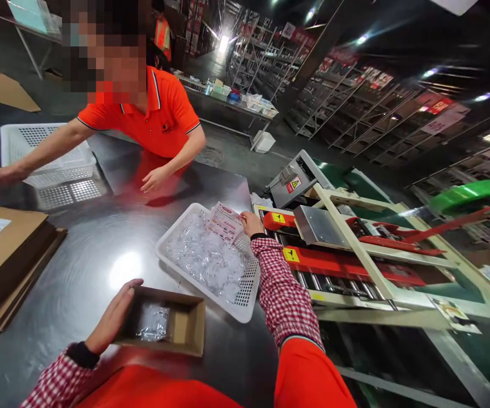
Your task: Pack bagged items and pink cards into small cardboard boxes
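Observation:
My left hand [113, 317] rests flat against the left side of a small open cardboard box [172, 323], fingers stretched out. Inside the box lies a clear plastic packet [153, 322]. My right hand [251, 224] reaches to the far corner of a white perforated tray [245, 294] and pinches a printed pink-and-white leaflet [225, 221]. The tray is filled with several clear plastic bags [206, 258].
A person in an orange shirt [155, 113] leans over the far side of the steel table [100, 243], both hands spread. White baskets [45, 156] stand at the back left, flat cardboard [2, 249] at the left. A roller sealing machine [346, 249] is on the right.

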Demonstrator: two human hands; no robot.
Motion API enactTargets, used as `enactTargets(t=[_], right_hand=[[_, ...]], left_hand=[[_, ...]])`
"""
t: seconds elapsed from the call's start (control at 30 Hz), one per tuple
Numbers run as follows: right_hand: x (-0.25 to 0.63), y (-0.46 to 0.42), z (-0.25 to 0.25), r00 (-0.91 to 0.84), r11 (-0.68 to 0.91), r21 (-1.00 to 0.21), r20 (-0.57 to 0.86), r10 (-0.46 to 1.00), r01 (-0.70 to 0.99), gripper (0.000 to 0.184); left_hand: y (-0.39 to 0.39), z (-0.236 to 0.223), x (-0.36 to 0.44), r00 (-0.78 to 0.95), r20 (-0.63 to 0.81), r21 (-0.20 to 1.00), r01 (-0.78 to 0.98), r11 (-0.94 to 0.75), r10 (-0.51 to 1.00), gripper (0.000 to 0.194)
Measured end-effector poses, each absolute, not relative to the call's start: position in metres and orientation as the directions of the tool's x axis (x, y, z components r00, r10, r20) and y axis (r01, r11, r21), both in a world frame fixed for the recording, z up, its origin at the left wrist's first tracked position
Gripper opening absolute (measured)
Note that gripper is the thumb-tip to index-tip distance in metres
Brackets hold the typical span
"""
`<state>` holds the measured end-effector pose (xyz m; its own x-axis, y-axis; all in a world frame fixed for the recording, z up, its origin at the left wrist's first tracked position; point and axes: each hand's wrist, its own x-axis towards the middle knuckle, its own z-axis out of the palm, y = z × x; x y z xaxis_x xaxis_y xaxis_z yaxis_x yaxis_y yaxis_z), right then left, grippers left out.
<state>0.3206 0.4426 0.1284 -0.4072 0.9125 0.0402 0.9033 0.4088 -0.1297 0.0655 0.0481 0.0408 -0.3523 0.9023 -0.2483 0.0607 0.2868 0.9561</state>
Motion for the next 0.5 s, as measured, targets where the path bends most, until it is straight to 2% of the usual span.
enactTargets(t=[0.13, 0.2, 0.27, 0.3, 0.4, 0.5], right_hand=[[0.339, 0.395, 0.148, -0.415, 0.446, -0.246, 0.171, 0.894, 0.861, 0.029], [0.354, 0.345, 0.159, -0.466, 0.538, -0.364, 0.273, 0.842, 0.76, 0.031], [0.369, 0.283, 0.17, -0.575, 0.713, -0.511, 0.43, 0.696, 0.481, 0.028], [0.376, 0.252, 0.174, -0.65, 0.774, -0.524, 0.457, 0.607, 0.355, 0.024], [0.387, 0.172, 0.171, -0.835, 0.882, -0.452, 0.428, 0.346, 0.134, 0.029], [0.385, 0.128, 0.144, -0.874, 0.944, -0.259, 0.386, 0.294, 0.203, 0.03]], left_hand=[[0.053, 0.046, 0.069, -0.306, -0.268, 0.959, 0.006, 0.284, 0.913, 0.055], [0.054, 0.047, 0.073, -0.276, -0.281, 0.958, -0.017, 0.288, 0.919, 0.058], [0.054, 0.047, 0.079, -0.241, -0.299, 0.953, -0.03, 0.301, 0.923, 0.059], [0.054, 0.047, 0.083, -0.224, -0.305, 0.952, -0.037, 0.305, 0.926, 0.059], [0.05, 0.048, 0.096, -0.163, -0.347, 0.937, -0.107, 0.334, 0.923, 0.058], [0.043, 0.048, 0.107, -0.085, -0.422, 0.894, -0.204, 0.399, 0.902, 0.059]])
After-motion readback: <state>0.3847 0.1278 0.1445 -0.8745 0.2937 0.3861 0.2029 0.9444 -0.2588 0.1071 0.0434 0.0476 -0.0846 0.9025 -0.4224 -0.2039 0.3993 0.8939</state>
